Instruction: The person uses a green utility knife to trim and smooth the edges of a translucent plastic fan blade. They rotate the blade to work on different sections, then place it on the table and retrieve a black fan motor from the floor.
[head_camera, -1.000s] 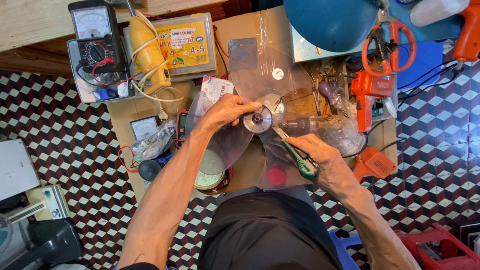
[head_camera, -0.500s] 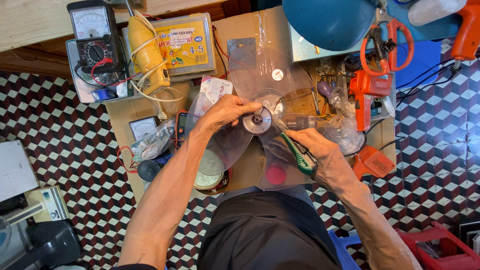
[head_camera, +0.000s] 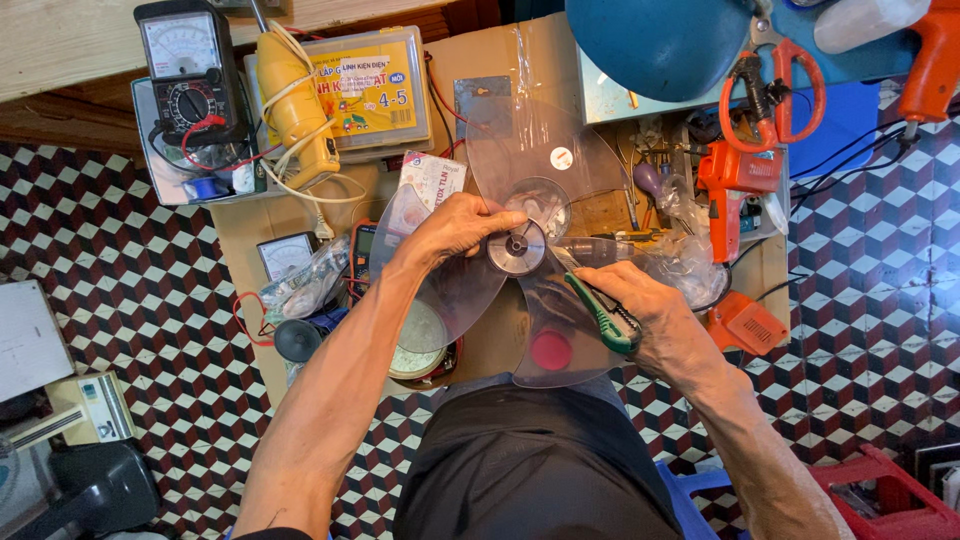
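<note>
Your left hand (head_camera: 455, 228) pinches the grey hub (head_camera: 516, 247) of the clear plastic fan blade (head_camera: 545, 165), held over the cardboard-topped bench (head_camera: 240, 235). Your right hand (head_camera: 655, 315) is closed round a green utility knife (head_camera: 603, 312), tip at the hub. The blades look light, thin, flexible and probably crackable, so grip the stiff hub.

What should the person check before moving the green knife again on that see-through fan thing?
1. Left hand grips the clear plastic fan blade at its silvery round hub: ok.
2. Right hand holds the green utility knife firmly: ok.
3. Knife tip points at the hub, close to the left fingers: not ok.
4. Blade sharpness: cannot tell.
5. Cardboard-covered bench is crowded with meters and tools: not ok.
</note>
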